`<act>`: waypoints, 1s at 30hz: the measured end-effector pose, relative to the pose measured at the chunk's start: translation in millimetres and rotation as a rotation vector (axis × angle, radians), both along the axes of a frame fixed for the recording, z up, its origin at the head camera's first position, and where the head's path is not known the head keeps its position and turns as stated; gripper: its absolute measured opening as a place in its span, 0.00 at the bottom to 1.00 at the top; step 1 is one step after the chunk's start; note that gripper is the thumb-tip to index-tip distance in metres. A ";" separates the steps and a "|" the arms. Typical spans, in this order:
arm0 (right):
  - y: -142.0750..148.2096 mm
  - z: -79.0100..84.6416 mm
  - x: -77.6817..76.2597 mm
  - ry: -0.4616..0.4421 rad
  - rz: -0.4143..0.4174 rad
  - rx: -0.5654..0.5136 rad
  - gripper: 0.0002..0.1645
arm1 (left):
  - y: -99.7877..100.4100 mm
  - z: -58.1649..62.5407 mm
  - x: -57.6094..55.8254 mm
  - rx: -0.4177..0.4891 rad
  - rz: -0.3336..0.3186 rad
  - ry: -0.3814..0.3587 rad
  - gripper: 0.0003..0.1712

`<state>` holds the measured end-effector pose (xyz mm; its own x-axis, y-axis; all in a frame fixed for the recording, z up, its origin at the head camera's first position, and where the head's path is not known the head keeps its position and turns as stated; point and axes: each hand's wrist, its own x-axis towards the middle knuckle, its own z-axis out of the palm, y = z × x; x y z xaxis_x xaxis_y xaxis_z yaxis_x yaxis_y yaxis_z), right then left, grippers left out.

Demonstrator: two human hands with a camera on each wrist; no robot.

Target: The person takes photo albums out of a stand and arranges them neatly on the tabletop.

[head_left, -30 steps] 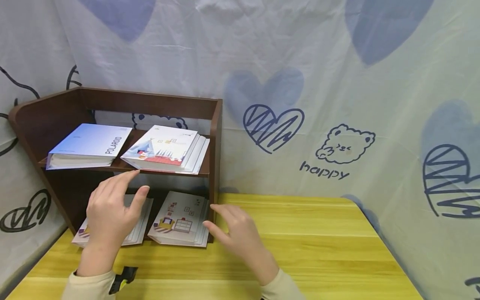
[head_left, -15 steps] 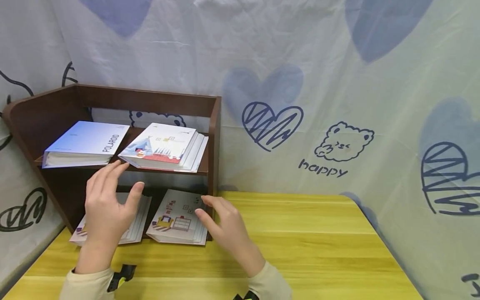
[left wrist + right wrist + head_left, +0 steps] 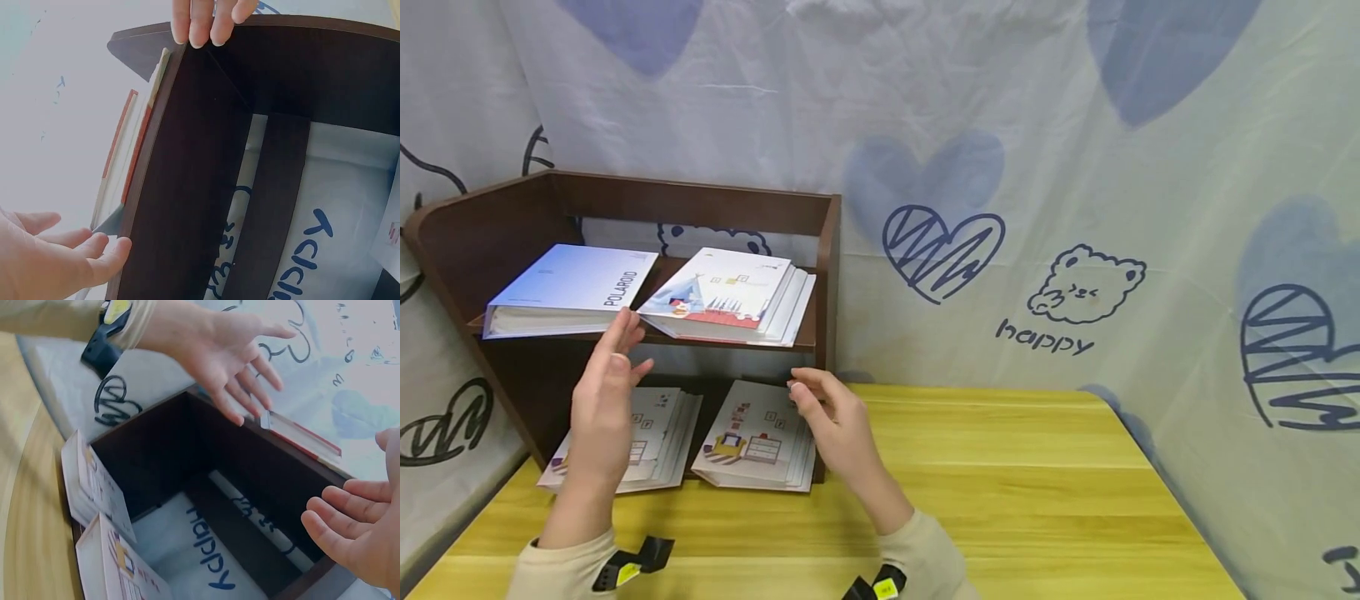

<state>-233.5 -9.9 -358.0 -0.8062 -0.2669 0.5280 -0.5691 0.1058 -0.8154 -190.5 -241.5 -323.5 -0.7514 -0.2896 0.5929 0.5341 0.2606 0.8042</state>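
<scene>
As a person's two hands are raised before a dark-brown two-tier bookshelf [image 3: 700,190], the head view shows the left hand [image 3: 601,417] gripping nothing, its nearly straight fingers at the upper board's front edge, beside the narrow gap between the blue POLAROID album [image 3: 557,279] and the white tent-picture album [image 3: 722,287]. The right hand [image 3: 842,421], fingers loosely bent around nothing, appears in front of the right side panel [image 3: 829,283]. On the bottom tier, the left hand partly hides the lower-left album [image 3: 658,442]; the lower-right album [image 3: 752,442] lies near the panel. A yellow wood-grain tabletop [image 3: 1000,467] runs right, beneath a heart-printed backdrop [image 3: 865,100].

In the left wrist view, the left fingertips meet the tent-picture album's corner; whether they touch it cannot be told. Right fingertips overlap the board's edge.

The right wrist view shows both hands' fingers extended, with open room between the board and the lower albums.
</scene>
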 end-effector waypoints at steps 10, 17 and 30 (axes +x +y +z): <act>-8.6 11.4 -13.2 -0.282 0.217 -0.285 0.28 | -3.6 -1.5 -3.9 0.270 -0.232 0.046 0.32; -14.0 19.9 -11.8 -0.355 0.253 -0.347 0.28 | -7.7 -6.3 -7.6 0.347 -0.355 0.099 0.33; -14.1 26.8 -8.0 -0.347 0.215 -0.327 0.26 | -4.1 -6.4 -8.1 0.330 -0.389 0.111 0.34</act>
